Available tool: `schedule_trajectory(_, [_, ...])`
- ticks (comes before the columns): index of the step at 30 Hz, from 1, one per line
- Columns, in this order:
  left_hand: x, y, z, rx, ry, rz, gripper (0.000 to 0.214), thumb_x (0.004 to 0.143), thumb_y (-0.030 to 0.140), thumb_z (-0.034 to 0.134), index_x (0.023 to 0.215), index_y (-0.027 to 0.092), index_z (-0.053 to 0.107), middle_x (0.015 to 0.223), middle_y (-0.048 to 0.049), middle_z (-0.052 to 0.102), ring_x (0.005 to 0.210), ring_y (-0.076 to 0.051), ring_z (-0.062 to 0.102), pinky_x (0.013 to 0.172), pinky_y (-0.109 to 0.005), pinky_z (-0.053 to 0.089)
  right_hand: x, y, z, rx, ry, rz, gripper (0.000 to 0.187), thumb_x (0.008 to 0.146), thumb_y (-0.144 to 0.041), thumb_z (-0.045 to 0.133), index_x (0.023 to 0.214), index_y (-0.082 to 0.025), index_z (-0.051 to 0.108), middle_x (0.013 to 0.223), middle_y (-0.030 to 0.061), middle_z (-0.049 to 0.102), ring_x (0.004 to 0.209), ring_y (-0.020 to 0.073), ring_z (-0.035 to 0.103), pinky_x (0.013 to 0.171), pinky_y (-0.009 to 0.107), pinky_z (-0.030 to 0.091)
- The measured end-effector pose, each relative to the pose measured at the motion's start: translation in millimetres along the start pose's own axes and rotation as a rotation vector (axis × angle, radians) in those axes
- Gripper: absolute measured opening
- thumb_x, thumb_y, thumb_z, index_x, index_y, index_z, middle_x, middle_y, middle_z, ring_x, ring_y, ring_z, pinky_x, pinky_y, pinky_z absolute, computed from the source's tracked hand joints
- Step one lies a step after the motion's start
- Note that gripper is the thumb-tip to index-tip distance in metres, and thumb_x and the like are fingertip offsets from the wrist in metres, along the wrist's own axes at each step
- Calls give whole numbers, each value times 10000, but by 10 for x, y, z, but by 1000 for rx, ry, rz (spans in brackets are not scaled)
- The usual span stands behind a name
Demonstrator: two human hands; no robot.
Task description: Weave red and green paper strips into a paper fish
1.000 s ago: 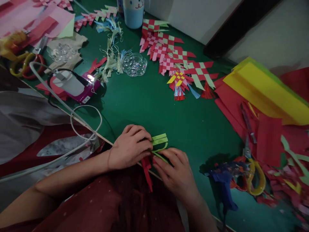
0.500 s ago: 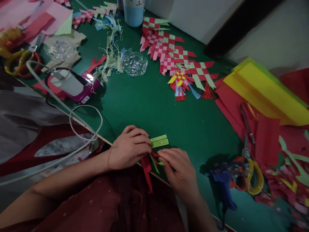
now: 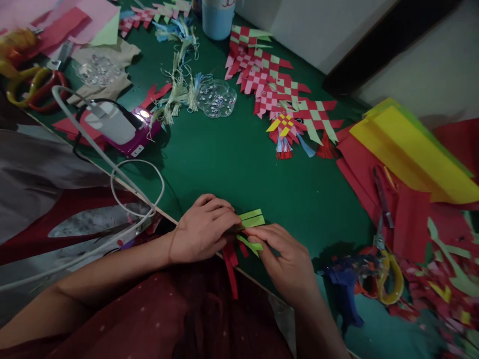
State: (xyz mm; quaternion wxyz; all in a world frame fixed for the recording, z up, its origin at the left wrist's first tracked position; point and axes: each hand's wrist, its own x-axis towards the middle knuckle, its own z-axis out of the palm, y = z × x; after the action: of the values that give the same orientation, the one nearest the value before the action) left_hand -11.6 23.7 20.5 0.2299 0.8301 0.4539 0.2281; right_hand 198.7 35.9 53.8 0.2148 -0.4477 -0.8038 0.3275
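And here the left hand (image 3: 209,228) has its grip closed over paper strips (image 3: 254,221) at the near edge of the surface (image 3: 224,164), seemingly to steady them, while the right hand (image 3: 290,259) bunches its fingers beside a loose green strip (image 3: 250,244), pinching or not, I can't tell.

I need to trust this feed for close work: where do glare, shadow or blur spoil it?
Head view: light dim overall; glare at a small bright spot on the purple device; dark shadow beside the blue tool; paper scraps soft at the lower right; left hand, right hand and green strips fairly clear.
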Motion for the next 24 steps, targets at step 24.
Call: schedule_trajectory(24, [25,30,-17,14,-24,-1,81,845,189,573,899,221,624,1002,15,680,1073,-198,551,933,-385,310,-224,0,53,28,86,94,356,868,-287,626,1220,-275,573,1134,52,662,947,159,671,805,275,563])
